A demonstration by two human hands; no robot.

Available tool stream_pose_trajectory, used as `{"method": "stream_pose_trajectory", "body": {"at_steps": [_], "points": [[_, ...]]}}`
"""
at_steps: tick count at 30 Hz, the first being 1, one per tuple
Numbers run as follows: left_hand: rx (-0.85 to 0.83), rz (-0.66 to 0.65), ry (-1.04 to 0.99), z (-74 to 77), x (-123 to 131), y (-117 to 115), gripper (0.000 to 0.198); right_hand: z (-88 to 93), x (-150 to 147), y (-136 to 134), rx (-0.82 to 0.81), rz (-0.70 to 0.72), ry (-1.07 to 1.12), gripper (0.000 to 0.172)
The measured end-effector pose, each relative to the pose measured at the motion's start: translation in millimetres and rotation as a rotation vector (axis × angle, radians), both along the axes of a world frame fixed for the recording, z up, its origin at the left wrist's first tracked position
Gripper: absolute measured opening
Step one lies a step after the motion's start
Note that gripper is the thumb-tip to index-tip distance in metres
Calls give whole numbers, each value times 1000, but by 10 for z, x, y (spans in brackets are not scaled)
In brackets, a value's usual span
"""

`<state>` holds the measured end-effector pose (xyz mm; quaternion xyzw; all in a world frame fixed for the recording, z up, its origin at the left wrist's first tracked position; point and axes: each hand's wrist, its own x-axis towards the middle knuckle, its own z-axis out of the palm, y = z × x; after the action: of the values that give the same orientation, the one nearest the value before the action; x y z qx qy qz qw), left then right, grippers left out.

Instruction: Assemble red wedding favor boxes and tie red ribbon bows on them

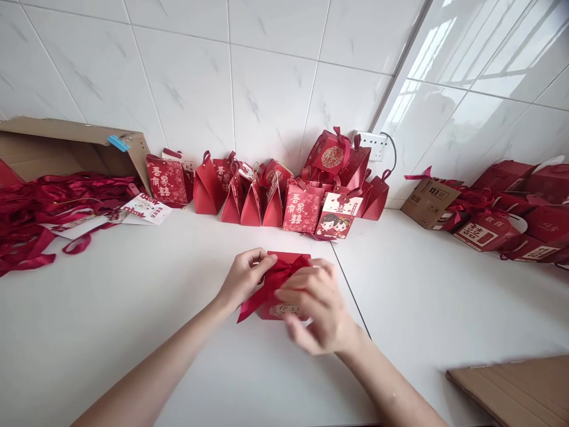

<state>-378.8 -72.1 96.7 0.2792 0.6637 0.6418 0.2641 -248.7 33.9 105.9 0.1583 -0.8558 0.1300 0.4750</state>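
White counter [133, 308] lies open around left hand [243, 279] and right hand [313, 308], both pinching box [288, 258] ribbon [265, 289].

Red box [291, 257] partly behind right hand [313, 305]

Red gift bags [267, 198] lined along the wall [186, 71]. Carton [66, 145] spilling ribbons [35, 207] far left. More red boxes [515, 219] piled right.
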Motion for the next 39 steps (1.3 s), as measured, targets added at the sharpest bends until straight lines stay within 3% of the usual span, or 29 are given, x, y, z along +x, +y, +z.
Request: {"method": "stream_pose_trajectory", "body": {"at_steps": [2,5,9,16,20,24,32,39], "points": [[-26,-9,51,10,-10,-9,37,52,14,143,-208,-150,-19,21],[-38,14,106,4,-2,-10,36,78,-12,331,-463,-323,-257,30],[-4,42,137,-25,17,2,36,39,-88,374,-678,-309,-583,39],[4,98,200,-64,56,25,37,27,-137,372,-986,-201,-792,38],[-15,119,244,-77,60,16,37,55,-99,484,-1027,-96,-895,38],[-49,125,319,-84,60,5,36,133,15,586,-958,72,-1079,43],[-84,202,493,-109,133,-12,35,248,114,618,-848,-48,-1282,46],[-75,206,520,-99,135,-25,35,284,168,603,-932,74,-1326,43]]}}
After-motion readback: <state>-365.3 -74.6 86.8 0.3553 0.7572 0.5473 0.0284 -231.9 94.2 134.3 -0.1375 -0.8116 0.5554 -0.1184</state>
